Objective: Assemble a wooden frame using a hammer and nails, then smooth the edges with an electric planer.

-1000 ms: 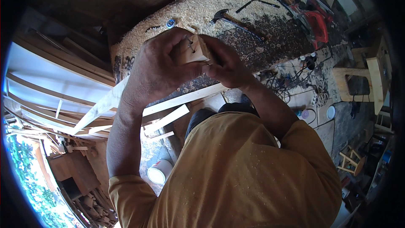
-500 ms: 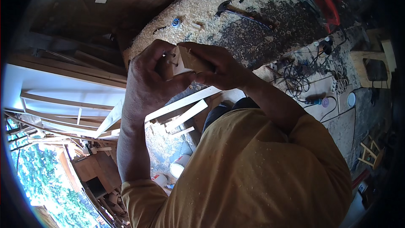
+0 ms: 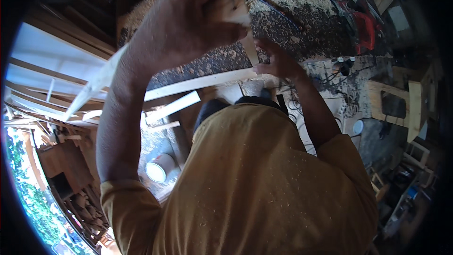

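My left hand (image 3: 184, 26) is raised over the bench, its fingers wrapped around a pale wooden piece (image 3: 240, 12). Motion blurs the piece, and my fingers cover much of it. A narrow pale strip of wood (image 3: 250, 49) shows below that grip; I cannot tell whether it belongs to the same piece. Right beside this strip is my right hand (image 3: 278, 61), fingers apart and fingertips close to its edge. Whether they touch it is unclear. Beyond my hands a claw hammer (image 3: 278, 9) lies on the dark, shaving-strewn bench (image 3: 321, 30).
A red power tool (image 3: 363, 30) sits at the far right of the bench. Long pale boards (image 3: 200, 82) lie along the near side. A white bucket (image 3: 159, 167) stands at lower left. Cables (image 3: 344, 82) and a wooden frame (image 3: 389, 101) are on the right.
Both hands gripped the wooden block together; now the left has moved up with it and the right has come away with fingers spread. The whole view has shifted.
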Motion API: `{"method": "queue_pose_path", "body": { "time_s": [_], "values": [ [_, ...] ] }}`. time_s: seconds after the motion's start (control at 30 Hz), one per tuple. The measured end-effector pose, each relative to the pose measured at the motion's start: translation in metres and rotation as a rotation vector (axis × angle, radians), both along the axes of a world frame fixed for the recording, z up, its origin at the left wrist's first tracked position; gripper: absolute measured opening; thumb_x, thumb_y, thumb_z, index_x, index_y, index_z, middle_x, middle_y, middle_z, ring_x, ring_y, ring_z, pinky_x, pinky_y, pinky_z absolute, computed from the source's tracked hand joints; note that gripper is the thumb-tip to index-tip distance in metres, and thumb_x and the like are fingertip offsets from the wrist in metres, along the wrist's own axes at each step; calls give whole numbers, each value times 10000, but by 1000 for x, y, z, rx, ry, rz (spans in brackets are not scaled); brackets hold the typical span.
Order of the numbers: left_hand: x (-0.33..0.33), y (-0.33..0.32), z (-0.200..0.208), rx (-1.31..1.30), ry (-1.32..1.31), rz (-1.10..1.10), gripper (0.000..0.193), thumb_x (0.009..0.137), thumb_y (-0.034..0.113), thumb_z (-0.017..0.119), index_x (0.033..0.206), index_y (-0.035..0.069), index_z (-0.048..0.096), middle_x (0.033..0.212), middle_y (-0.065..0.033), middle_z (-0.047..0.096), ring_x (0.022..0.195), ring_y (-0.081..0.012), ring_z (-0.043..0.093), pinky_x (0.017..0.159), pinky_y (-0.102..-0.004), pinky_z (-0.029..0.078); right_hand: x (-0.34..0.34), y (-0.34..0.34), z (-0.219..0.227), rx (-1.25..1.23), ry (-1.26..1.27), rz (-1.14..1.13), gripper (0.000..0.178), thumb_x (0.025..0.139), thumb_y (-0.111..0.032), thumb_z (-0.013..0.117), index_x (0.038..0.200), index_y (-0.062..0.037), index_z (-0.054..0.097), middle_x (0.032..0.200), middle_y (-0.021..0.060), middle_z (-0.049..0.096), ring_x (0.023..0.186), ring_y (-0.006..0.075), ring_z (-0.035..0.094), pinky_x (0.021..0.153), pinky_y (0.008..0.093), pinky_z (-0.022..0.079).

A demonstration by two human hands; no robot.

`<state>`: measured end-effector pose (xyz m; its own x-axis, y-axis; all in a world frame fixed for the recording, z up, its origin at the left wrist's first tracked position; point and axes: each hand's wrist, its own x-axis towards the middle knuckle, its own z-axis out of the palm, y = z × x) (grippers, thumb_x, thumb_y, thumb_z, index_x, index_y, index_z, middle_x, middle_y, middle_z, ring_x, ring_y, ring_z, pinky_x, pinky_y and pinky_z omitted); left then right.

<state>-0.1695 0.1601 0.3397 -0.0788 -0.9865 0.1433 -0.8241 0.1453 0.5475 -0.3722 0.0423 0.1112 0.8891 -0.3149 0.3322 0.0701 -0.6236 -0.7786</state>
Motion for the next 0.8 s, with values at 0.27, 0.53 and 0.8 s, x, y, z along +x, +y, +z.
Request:
{"method": "queue_pose_path", "body": {
  "time_s": [0.27, 0.53, 0.8],
  "values": [
    [-8, -2, 20, 161, 32, 56, 244, 716, 180, 742, 810, 5, 599, 655, -91, 564, 565, -169, 537, 533, -310, 427, -39, 1, -149, 240, 513, -164, 598, 644, -29, 724, 1209, -73, 532, 1135, 161, 581, 989, 276, 596, 841, 366, 486],
    [-9, -2, 17, 102, 109, 57, 248, 692, 170, 748, 772, -1, 588, 641, -81, 562, 535, -155, 530, 506, -305, 418, -29, 20, -125, -19, 354, -247, 367, 701, -72, 684, 1058, -86, 600, 1009, 131, 600, 976, 325, 586, 849, 380, 475],
    [-1, -1, -10, -53, 133, -59, 449, 733, 222, 781, 1065, -10, 586, 806, -70, 640, 672, -100, 609, 622, -257, 509, -31, 21, -129, -27, 440, -307, 352, 720, -115, 692, 1060, -77, 605, 998, 111, 620, 961, 304, 603, 840, 372, 482]
  ]
}}
